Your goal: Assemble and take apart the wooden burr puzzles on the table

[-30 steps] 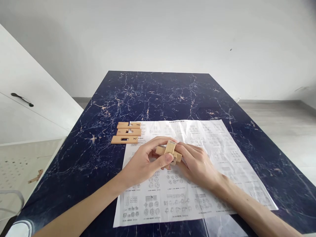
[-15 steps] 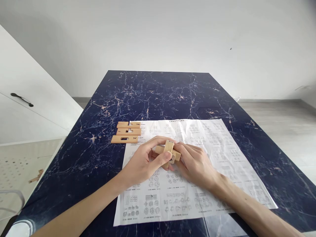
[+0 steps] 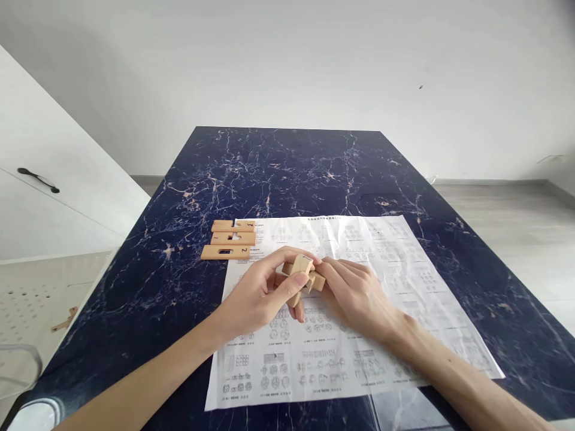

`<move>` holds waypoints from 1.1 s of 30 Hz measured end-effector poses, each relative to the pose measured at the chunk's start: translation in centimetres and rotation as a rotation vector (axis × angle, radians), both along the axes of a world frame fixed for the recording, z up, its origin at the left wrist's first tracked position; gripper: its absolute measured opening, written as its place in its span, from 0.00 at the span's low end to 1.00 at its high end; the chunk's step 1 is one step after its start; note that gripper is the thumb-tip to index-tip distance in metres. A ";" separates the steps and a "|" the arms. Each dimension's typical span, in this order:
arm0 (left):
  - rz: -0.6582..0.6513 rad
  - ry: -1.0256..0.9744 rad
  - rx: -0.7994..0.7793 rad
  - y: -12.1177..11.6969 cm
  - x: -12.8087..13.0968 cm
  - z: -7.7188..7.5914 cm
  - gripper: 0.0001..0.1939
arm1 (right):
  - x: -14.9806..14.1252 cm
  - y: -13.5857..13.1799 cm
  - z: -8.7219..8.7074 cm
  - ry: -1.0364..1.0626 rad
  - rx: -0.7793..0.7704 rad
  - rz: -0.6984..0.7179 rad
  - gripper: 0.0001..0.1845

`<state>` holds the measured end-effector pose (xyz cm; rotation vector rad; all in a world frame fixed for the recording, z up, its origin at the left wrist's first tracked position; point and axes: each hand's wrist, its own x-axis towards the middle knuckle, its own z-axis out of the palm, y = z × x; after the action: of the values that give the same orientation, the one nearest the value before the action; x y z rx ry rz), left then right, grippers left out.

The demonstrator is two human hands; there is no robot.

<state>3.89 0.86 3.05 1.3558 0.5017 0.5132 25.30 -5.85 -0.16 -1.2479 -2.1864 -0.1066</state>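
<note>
A wooden burr puzzle (image 3: 302, 267) made of crossed, pale notched blocks is held above the printed sheet. My left hand (image 3: 263, 293) is closed around it, thumb across the front and index finger over the back, with other fingertips showing underneath. At the puzzle's right side, my right hand (image 3: 359, 290) has its bent fingers against the blocks; its thumb is hidden. Left of the hands lie three flat wooden pieces with cut-outs: one marked 3 (image 3: 245, 225), one marked 1 (image 3: 242, 238) and one marked 2 (image 3: 240, 252).
The creased paper sheet (image 3: 390, 335) printed with puzzle diagrams lies on the dark blue marbled table (image 3: 278, 173). A white cabinet (image 3: 67, 149) with a black handle stands at left. Below it, a small wooden piece (image 3: 65, 323) rests on a perforated pale surface.
The puzzle has turned and tilted slightly in my left hand. My right hand has shifted a little, and more of the left fingertips shows beneath the puzzle.
</note>
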 end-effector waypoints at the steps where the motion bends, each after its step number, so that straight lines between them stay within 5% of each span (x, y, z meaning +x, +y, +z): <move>1: 0.004 -0.015 -0.003 0.0 0.0 0.0 0.19 | 0.1 0.0 0.0 -0.001 0.000 -0.005 0.12; 15: 0.058 -0.061 0.119 0.6 -0.6 0.4 0.21 | 0.4 0.3 -0.7 0.044 -0.078 -0.107 0.11; 22: 0.384 0.274 0.527 2.4 -2.1 2.4 0.21 | 0.4 0.4 -1.0 0.102 -0.163 -0.155 0.11; 26: 0.370 0.493 0.793 2.0 -4.8 2.5 0.21 | 0.4 0.5 -1.2 0.120 -0.180 -0.159 0.11; 33: 0.336 0.739 0.833 0.5 -8.4 0.8 0.20 | 0.1 0.2 -1.2 0.161 -0.227 -0.143 0.11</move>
<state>-4.52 1.38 3.88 2.2959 1.2201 0.5009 25.44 -5.60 -1.38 -1.4842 -2.0113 0.1840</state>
